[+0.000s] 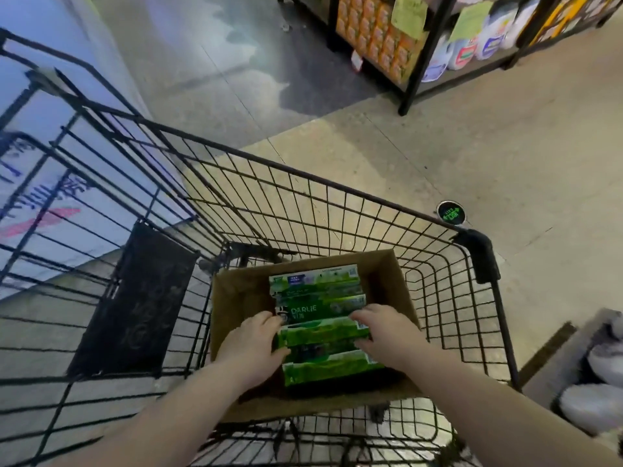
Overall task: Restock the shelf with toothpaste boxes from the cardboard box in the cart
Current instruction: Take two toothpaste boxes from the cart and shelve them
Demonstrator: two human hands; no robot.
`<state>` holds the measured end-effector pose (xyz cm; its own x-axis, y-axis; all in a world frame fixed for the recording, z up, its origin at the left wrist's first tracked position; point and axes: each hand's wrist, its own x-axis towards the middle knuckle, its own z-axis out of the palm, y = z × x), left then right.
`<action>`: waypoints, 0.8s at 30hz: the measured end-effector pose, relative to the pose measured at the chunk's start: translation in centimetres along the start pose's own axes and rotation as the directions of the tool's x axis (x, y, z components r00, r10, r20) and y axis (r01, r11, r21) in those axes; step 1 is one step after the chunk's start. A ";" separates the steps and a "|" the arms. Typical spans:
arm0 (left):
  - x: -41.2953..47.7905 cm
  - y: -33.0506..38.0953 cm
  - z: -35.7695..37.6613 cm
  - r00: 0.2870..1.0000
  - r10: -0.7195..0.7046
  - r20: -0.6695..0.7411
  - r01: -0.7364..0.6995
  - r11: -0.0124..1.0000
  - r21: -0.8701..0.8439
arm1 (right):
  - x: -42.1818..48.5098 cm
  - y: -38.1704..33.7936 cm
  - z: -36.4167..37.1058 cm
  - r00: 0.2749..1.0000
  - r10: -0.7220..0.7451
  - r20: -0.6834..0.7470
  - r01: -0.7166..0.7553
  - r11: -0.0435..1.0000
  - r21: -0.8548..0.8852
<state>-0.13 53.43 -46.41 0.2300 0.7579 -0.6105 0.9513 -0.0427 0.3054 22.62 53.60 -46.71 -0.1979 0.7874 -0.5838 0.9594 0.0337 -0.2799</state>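
Restocking looks barely begun, I judge: the cart (pixel 337 183) carries the cardboard box (pixel 236 291), which is full of green toothpaste boxes (pixel 317 284) lying side by side. The left hand (pixel 253 342) and right hand (pixel 384 335) grasp opposite ends of one, not yet lifted out

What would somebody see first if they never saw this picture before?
The bright green toothpaste boxes pop out first, lying in a cardboard box inside the black wire cart. The left hand and right hand grip one toothpaste box by its ends. Top right, a shelf holds orange packs.
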 end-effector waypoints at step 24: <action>12.2 -2.2 3.7 0.945 -0.047 -0.324 0.011 0.994 -0.112 | 5.0 6.0 4.0 0.989 -0.134 -0.057 0.136 0.990 0.026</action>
<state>1.33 60.36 -57.28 0.1055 0.9291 -0.3545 0.9248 0.0393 0.3784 26.61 55.23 -54.38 -0.3128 0.8097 -0.4964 0.9181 0.1239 -0.3765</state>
